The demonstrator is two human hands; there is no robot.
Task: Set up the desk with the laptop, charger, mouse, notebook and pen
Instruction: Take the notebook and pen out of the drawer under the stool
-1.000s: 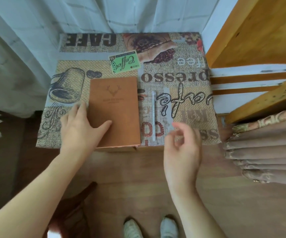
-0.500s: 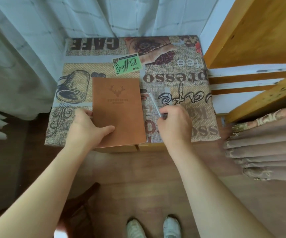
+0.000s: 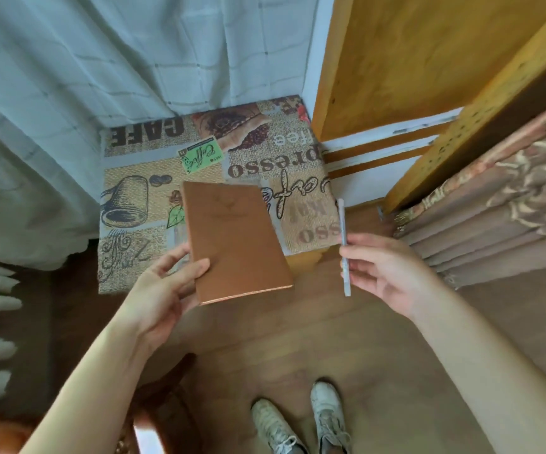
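Your left hand (image 3: 163,286) grips the brown notebook (image 3: 235,244) by its near corner, lifted over the bench (image 3: 134,191) edge. Your right hand (image 3: 386,273) pinches the pen (image 3: 343,244), upright, just beyond the bench's right side.

- The left hand (image 3: 163,286) is holding the notebook (image 3: 232,237), thumb on top, fingers underneath.
- The right hand (image 3: 386,273) is pinching the pen (image 3: 343,244) between thumb and fingertips.

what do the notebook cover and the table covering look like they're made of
Notebook: likely leather or faux leather, matte tan, smooth, with a faint embossed deer-head mark. Table covering: burlap-look surface with a coarse weave texture and printed coffee motifs; real cloth or printed vinyl, I cannot tell.
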